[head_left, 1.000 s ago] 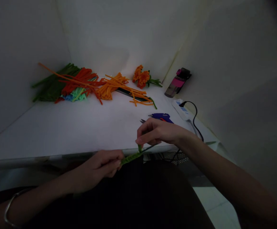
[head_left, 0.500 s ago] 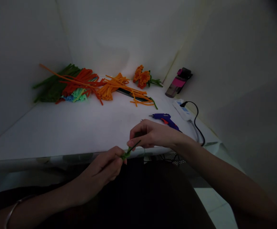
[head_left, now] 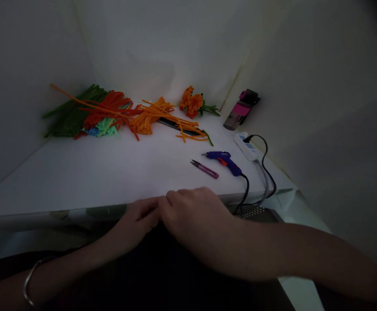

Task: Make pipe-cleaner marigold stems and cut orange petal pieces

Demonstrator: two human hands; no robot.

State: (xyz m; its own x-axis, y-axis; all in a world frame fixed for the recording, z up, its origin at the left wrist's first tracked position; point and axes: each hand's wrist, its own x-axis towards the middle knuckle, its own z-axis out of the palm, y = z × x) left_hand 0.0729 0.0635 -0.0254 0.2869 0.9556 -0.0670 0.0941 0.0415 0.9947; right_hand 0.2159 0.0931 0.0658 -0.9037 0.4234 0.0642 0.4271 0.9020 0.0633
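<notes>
My left hand (head_left: pixel 140 217) and my right hand (head_left: pixel 196 214) meet fingertip to fingertip just below the white table's front edge (head_left: pixel 78 213). Both are closed in a pinch. The back of my right hand faces the camera and covers the spot where they meet, so the green pipe cleaner seen between them earlier is hidden now. A metal bangle (head_left: pixel 29 277) sits on my left wrist. The hands are over my dark lap, well short of the tools on the table.
Pink snips (head_left: pixel 205 169) and a blue glue gun (head_left: pixel 223 158) with a black cord lie at the right front. Behind them are a white power strip (head_left: pixel 248 149) and a pink-banded bottle (head_left: pixel 242 110). Piled pipe cleaners (head_left: pixel 110 113) and orange pipe-cleaner flowers (head_left: pixel 191 102) line the back.
My right hand dropped from above the table edge down onto my left hand's fingertips. The green pipe cleaner, visible before, is now covered, and the snips behind have come into sight.
</notes>
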